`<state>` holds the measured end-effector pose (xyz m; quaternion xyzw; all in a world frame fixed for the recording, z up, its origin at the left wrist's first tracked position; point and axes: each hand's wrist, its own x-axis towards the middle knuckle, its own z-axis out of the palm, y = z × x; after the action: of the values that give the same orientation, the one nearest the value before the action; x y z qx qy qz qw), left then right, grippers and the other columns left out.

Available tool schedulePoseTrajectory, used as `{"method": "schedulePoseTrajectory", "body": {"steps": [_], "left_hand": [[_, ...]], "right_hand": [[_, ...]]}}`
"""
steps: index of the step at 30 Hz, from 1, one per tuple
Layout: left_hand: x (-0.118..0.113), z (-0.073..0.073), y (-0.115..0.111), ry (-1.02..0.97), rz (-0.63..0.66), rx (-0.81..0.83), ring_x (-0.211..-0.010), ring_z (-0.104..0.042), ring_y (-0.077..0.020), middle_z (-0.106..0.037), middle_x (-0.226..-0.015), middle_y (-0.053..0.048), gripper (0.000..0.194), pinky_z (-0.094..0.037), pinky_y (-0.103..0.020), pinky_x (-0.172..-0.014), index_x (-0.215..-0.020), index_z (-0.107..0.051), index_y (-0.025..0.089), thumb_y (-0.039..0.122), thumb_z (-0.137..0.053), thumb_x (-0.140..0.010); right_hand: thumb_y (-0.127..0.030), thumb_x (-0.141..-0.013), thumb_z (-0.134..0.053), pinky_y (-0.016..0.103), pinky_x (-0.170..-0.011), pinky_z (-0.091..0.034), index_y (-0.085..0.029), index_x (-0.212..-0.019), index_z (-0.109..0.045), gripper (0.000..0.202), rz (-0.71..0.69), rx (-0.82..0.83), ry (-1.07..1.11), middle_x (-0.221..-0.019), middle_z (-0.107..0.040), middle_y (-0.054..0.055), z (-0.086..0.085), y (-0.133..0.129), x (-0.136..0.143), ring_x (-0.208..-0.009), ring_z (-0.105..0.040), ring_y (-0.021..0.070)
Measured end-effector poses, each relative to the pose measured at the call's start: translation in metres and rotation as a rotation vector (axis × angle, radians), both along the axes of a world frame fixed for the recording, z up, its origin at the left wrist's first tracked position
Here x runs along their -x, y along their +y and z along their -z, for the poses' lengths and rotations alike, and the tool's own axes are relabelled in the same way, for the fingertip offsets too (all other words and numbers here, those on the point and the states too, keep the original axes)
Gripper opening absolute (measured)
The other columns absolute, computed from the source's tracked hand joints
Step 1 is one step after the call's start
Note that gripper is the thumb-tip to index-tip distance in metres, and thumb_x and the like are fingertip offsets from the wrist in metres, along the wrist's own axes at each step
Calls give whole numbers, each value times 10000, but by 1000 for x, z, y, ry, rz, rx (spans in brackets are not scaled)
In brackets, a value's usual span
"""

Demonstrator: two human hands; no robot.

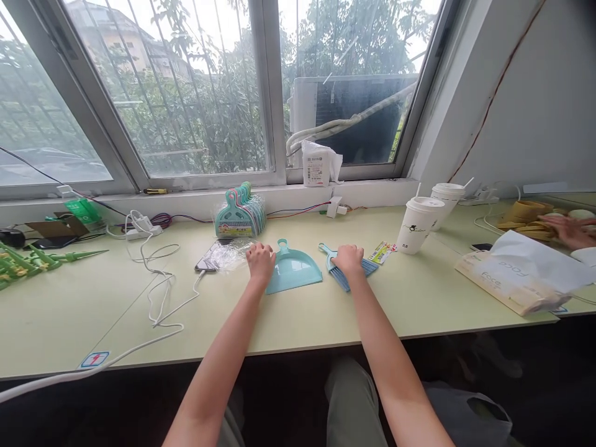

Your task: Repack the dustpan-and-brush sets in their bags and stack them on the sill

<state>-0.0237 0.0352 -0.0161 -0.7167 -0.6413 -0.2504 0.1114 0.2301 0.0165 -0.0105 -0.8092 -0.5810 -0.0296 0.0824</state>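
A light-blue dustpan [298,268] lies flat on the table in front of me, its ring handle pointing away. At its left edge is my left hand [261,261], fingers curled down; whatever is under them is hidden. Crumpled clear plastic wrap [229,256] lies just left of that hand, partly over a phone [208,263]. My right hand [350,257] is closed over the middle of a small blue hand brush [339,277], whose handle points up-left and whose bristles show on both sides of the hand. A yellow-green printed card [382,252] lies right of the brush.
Several wrapped dustpan sets [239,214] stand behind the phone. Two lidded paper cups [416,226] and a tissue pack [505,279] are on the right. White cables [161,298] cross the left side. Another person's hand [570,230] is at far right.
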Motion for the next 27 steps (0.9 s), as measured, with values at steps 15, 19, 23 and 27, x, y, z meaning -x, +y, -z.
{"method": "schedulePoseTrajectory", "body": {"steps": [15,19,23,27], "left_hand": [[-28,3,-18,-54,445,377,-739,-597,-182,-643,-756,-39,355,-366,-265,-627,-818,-623,201,440,-379,-915],[-26,2,-20,-32,659,163,-838,-603,-176,-647,-896,-34,307,-414,-303,-812,-1113,-586,235,409,-429,-913],[-15,3,-11,105,590,-54,-1204,-467,-242,-520,-1291,-86,458,-316,-402,-1036,-1248,-514,266,202,-599,-803],[-12,6,-3,181,584,58,-1053,-534,-220,-588,-1093,-95,379,-420,-346,-920,-1129,-592,211,46,-475,-809]], "right_hand": [[-352,-800,-590,311,-831,-379,-224,-896,-679,183,-323,-69,176,-978,-699,58,-8,-9,46,-1012,-587,223],[-286,-869,-519,344,-909,-367,-214,-1068,-659,254,-365,-122,137,-1185,-626,94,5,-3,50,-1178,-482,243],[-310,-856,-554,352,-937,-371,-260,-1098,-677,276,-417,-95,226,-1205,-626,53,6,3,41,-1170,-491,238],[-306,-836,-607,299,-949,-387,-281,-1074,-708,260,-531,-133,284,-1179,-662,7,7,6,34,-1131,-524,208]]}}
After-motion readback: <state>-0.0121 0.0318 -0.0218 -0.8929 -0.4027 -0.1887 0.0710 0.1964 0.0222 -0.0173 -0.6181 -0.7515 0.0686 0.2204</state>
